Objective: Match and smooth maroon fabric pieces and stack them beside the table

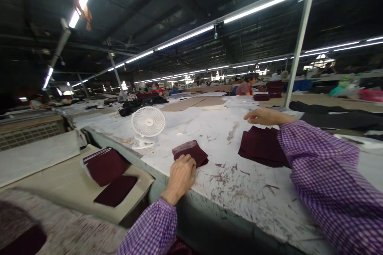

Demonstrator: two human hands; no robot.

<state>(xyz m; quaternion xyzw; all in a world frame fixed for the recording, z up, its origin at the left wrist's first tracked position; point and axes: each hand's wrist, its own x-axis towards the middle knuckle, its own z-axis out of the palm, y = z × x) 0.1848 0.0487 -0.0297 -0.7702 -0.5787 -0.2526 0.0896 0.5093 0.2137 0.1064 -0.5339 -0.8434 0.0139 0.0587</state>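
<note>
My left hand (181, 175) is at the near edge of a small stack of maroon fabric pieces (197, 154). Its fingers are bent and closed over the cloth; the thumb is mostly hidden. The top piece has a paler, speckled strip along its far side. To the right lies a larger stack of maroon fabric pieces (260, 146), partly covered by my right sleeve. My right hand (266, 116) is just beyond that stack, fingers stretched out to the left, with nothing visible in them. Both stacks rest on a white-covered table (221, 199).
A small white fan (148, 123) stands near the table's left edge. Maroon pieces (106, 165) lie on a lower beige surface (60, 175) to the left. Dark cloth (338, 119) and a metal post (301, 40) are at the right. Another person (247, 85) is farther back.
</note>
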